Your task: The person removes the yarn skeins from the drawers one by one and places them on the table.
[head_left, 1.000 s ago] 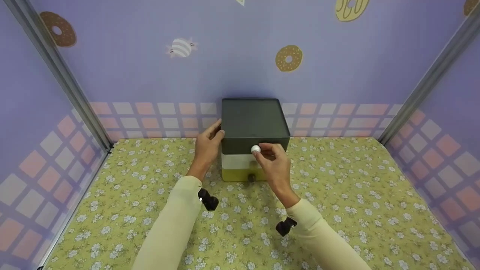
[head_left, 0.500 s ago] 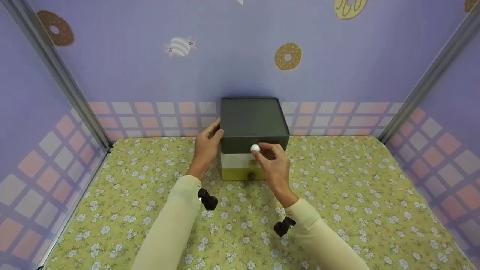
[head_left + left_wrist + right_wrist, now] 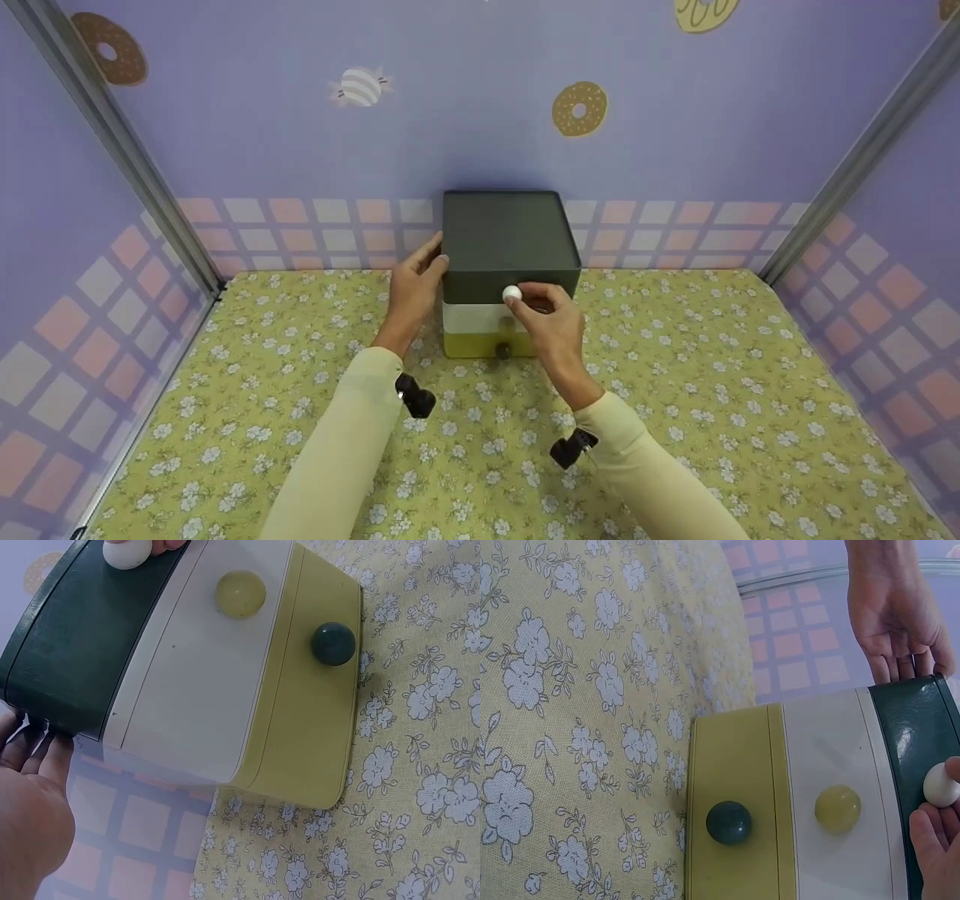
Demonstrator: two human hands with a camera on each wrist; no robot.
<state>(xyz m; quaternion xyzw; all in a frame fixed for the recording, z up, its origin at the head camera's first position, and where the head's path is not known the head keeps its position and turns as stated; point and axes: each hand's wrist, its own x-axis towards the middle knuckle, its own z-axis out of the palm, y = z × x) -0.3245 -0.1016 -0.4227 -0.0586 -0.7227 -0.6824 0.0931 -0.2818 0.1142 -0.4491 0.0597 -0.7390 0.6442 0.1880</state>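
Observation:
A small three-tier drawer box (image 3: 510, 229) stands against the back wall. Its top drawer is dark green with a white knob (image 3: 512, 293). The middle drawer (image 3: 202, 667) is white with a yellow knob (image 3: 241, 593), and the yellow bottom drawer (image 3: 300, 720) carries a dark green knob (image 3: 333, 643). My right hand (image 3: 555, 326) pinches the white knob between thumb and fingers. With fingers extended, my left hand (image 3: 416, 289) rests against the left side of the dark green tier, its thumb near the front corner. All three drawer fronts sit flush.
A yellow flowered cloth (image 3: 480, 465) covers the table around the box. Purple printed panels (image 3: 480, 112) close off the back and both sides, joined by grey metal posts (image 3: 127, 150). Both sleeved wrists wear black cameras (image 3: 574, 448).

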